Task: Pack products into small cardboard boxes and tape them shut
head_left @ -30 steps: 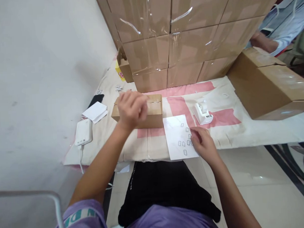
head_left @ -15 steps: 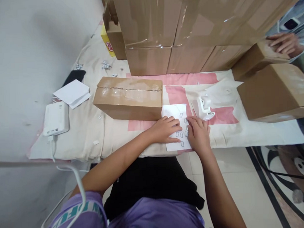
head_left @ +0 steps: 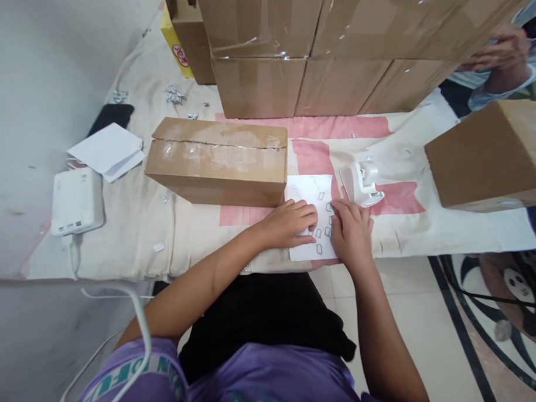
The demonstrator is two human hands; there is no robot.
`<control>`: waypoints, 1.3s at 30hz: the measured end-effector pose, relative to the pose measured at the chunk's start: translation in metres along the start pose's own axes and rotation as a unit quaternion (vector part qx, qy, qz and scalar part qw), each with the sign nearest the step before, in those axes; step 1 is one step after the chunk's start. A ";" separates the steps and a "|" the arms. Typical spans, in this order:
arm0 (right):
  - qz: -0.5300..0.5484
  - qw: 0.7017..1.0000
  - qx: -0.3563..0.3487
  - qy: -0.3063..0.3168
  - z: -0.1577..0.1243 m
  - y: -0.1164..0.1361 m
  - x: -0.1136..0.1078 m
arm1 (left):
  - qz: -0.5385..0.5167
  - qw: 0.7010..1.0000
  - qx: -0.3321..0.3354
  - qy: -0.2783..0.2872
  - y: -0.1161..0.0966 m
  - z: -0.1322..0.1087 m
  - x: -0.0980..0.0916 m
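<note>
A white sheet of paper (head_left: 300, 191) with several small drawn box shapes lies on the cloth-covered table, in front of a taped cardboard box (head_left: 222, 161). My left hand (head_left: 293, 223) rests on the left part of the sheet, its fingers a little bent and apart. On the sheet's right edge lies my right hand (head_left: 351, 230), fingers stretched forward with the thumb apart. Just beyond the right hand stands a white tape dispenser (head_left: 362, 186) with a clear roll. What is under my palms is hidden.
Stacked cardboard boxes (head_left: 264, 87) form a wall at the back. Another box (head_left: 482, 164) stands at the right, with a co-worker's hand (head_left: 504, 49) behind it. At the left are a white charger (head_left: 77, 202) with a cable, folded white papers (head_left: 108, 149) and a dark phone-like object (head_left: 111, 117).
The left fingers have curled slightly on the paper, while the right hand has hardly moved. At the right, the co-worker's hand has risen and the box under it is gone. My view has shifted.
</note>
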State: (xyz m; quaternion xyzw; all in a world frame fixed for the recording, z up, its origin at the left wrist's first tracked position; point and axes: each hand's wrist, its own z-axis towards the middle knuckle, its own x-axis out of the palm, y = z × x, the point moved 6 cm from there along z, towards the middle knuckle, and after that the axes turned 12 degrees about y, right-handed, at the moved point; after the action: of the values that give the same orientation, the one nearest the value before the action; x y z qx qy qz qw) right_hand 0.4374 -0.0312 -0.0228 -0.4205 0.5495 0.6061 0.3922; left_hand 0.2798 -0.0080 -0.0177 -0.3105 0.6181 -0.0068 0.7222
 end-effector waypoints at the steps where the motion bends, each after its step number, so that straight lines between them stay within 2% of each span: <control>1: 0.002 1.000 -0.001 0.000 0.000 0.000 0.000 | -0.007 1.000 -0.001 0.002 0.000 -0.001 -0.001; 12: 0.005 1.000 0.005 0.011 0.000 0.000 0.001 | -0.091 0.996 0.009 0.023 -0.001 -0.002 -0.002; 15: 0.000 1.000 0.008 0.010 0.000 -0.001 0.002 | -0.064 0.998 0.001 0.024 0.000 -0.003 0.000; 20: 0.007 1.000 0.000 0.004 -0.001 0.000 0.001 | 0.012 1.000 -0.006 -0.008 -0.001 -0.004 -0.001; 25: 0.008 1.000 0.001 0.005 -0.001 0.001 0.000 | 0.010 1.000 0.001 0.001 -0.003 -0.004 -0.003; 31: 0.014 1.000 0.000 0.004 0.000 0.001 0.001 | 0.010 1.000 -0.007 -0.017 -0.002 -0.004 -0.003; 39: 0.009 1.000 0.005 0.009 0.000 0.000 0.001 | 0.008 1.000 -0.004 0.003 -0.004 -0.005 -0.003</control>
State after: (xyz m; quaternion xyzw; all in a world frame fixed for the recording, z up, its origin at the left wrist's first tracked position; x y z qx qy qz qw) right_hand 0.4372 -0.0312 -0.0242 -0.4194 0.5599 0.6029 0.3836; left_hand 0.2758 -0.0122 -0.0136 -0.3083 0.6227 0.0009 0.7191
